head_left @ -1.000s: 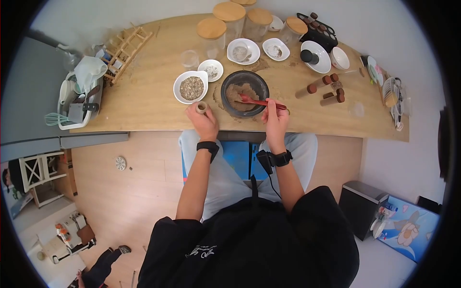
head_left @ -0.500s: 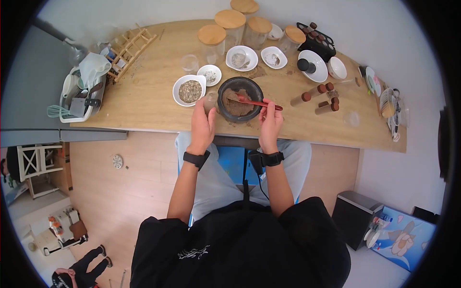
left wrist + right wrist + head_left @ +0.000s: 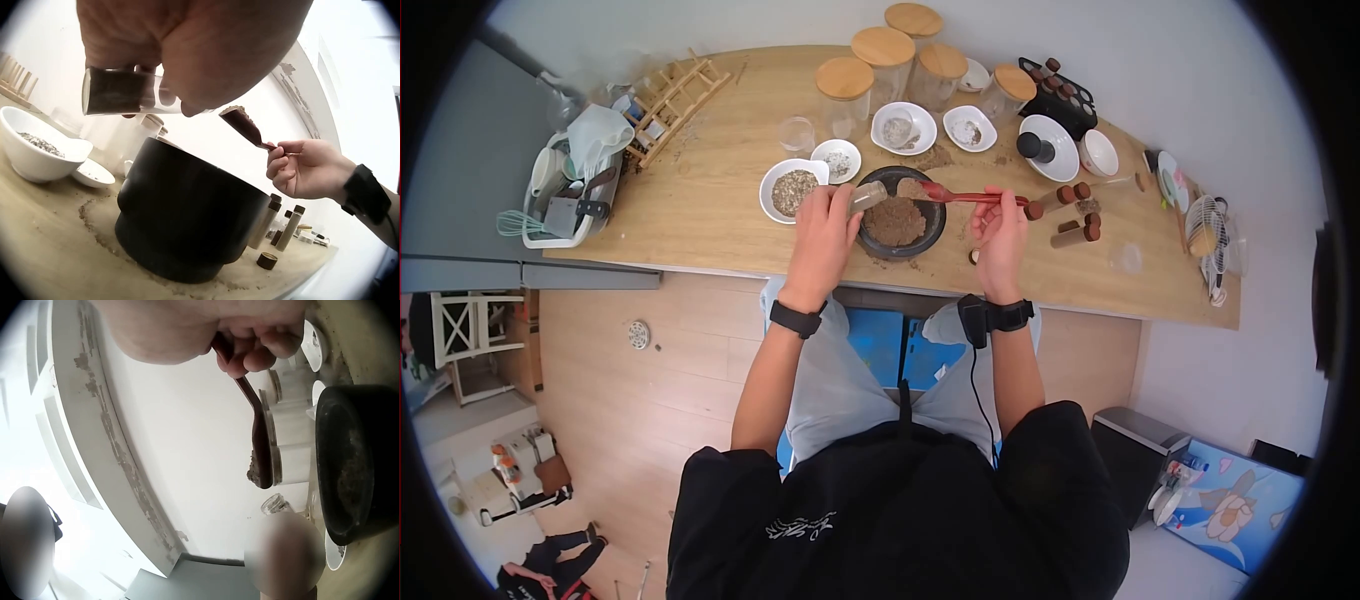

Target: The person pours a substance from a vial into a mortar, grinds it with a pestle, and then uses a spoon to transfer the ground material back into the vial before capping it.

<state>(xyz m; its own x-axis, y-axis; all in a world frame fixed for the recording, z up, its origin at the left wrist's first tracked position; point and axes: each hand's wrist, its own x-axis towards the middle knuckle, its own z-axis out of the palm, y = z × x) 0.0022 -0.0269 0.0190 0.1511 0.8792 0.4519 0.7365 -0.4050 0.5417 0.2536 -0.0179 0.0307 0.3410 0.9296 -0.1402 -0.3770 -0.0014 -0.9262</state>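
Holding unlabelled vial (image 3: pixel 867 195), left hand (image 3: pixel 825 232); right hand (image 3: pixel 1003 232) spoon (image 3: pixel 960 196).

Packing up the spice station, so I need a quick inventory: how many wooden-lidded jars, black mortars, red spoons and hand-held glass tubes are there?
Wooden-lidded jars: 5
Black mortar: 1
Red spoon, held by the right hand: 1
Glass tube, held by the left hand: 1
Total: 8
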